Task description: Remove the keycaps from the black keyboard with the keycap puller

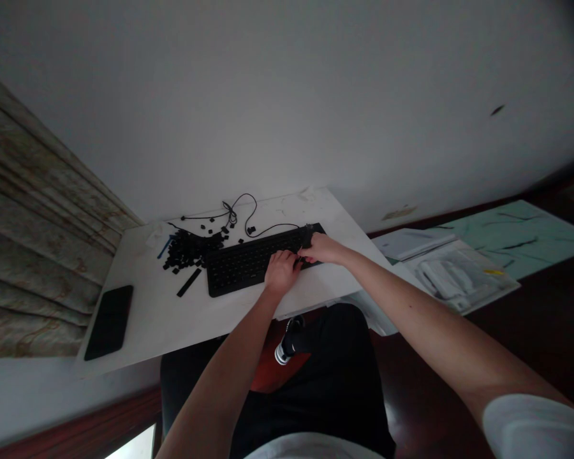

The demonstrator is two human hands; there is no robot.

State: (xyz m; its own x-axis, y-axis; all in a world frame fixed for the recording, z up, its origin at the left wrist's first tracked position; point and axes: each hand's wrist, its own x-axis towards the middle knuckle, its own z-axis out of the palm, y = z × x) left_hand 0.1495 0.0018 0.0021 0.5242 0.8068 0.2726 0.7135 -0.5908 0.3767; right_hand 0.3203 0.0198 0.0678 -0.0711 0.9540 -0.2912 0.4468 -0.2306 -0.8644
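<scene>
A black keyboard (242, 266) lies at a slant on the white table, with its rows running up to the right. My left hand (282, 273) rests on its front middle part, fingers laid over the keys and slightly bent. My right hand (321, 248) is over the right end of the keyboard, its fingers pinched together. Something thin and dark shows at those fingertips, too small to name. The fingertips of both hands are close together. Left of the keyboard is a heap of loose black keycaps (186, 248), and a long black space bar keycap (189, 282) lies in front of it.
A black cable (256, 204) loops behind the keyboard on the white table (157, 319). A blue thin object (164, 247) lies beside the heap. A flat black device (109, 322) is at the left edge. Curtains (33, 236) hang at left; boards and a plastic-wrapped package (452, 271) stand right.
</scene>
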